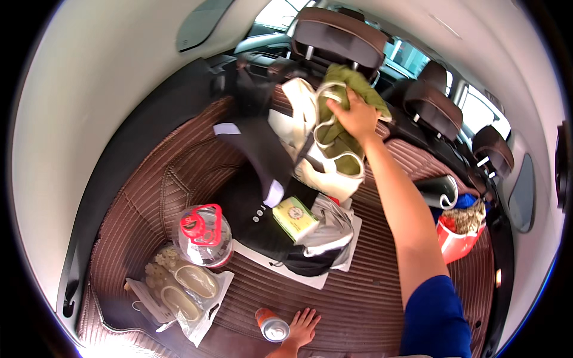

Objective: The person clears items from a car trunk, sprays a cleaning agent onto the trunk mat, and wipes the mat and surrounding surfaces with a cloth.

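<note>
My right hand (357,117) reaches far forward and grips an olive-green cloth (365,83) with cream trim, which spills over the cream fabric bag (333,179) below it. The cloth reaches up to the rear seat headrest. My left hand (305,327) rests palm down on the brown ribbed car boot mat (349,308), fingers spread. Just left of that hand, an orange and silver can (272,326) lies tilted on the mat. A blurred dark strap-like item with pale ends (262,150) shows left of the bag.
A large clear plastic bottle with a red handle (203,237) stands left. Near it are cream slippers in a clear bag (186,291). A black bag (250,219), yellow-green box (295,218) and grey cloth (331,223) are central. A red packet (459,239) sits right. Seatbacks (398,112) border the far side.
</note>
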The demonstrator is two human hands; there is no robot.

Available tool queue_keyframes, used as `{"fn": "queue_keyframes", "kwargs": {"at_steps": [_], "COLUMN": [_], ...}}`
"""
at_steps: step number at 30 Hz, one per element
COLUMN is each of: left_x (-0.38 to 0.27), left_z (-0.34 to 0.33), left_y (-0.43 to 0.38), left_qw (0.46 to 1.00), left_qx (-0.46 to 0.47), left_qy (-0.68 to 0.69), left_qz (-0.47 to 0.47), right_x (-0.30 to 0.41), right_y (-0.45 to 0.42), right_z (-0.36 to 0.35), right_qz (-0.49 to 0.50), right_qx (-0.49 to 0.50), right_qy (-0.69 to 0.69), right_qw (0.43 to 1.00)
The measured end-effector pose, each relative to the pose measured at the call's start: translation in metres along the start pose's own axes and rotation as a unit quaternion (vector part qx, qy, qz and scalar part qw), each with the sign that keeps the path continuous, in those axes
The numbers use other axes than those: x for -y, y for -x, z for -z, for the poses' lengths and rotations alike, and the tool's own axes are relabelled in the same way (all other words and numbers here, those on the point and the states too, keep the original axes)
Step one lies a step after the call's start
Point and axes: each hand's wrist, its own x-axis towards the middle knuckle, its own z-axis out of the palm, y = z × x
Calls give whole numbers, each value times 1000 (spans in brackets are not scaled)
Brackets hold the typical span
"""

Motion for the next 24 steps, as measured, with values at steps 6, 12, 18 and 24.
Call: {"fn": "queue_keyframes", "kwargs": {"at_steps": [6, 12, 18, 24], "left_x": [6, 8, 16, 15], "left_z": [-10, -24, -33, -30], "left_y": [7, 3, 3, -3], "left_qw": [995, 996, 992, 990], "left_qx": [-80, -73, -92, -83], "left_qy": [52, 53, 83, 118], "left_qz": [9, 20, 26, 3], "right_x": [-4, 49, 236, 287], "right_y": [-3, 1, -30, -82], "right_z": [-22, -2, -52, -143], "right_qz": [79, -118, -118, -133], "right_qx": [3, -144, -50, 207], "right_qy": [80, -505, -675, -392], "right_qw": [994, 843, 727, 886]}}
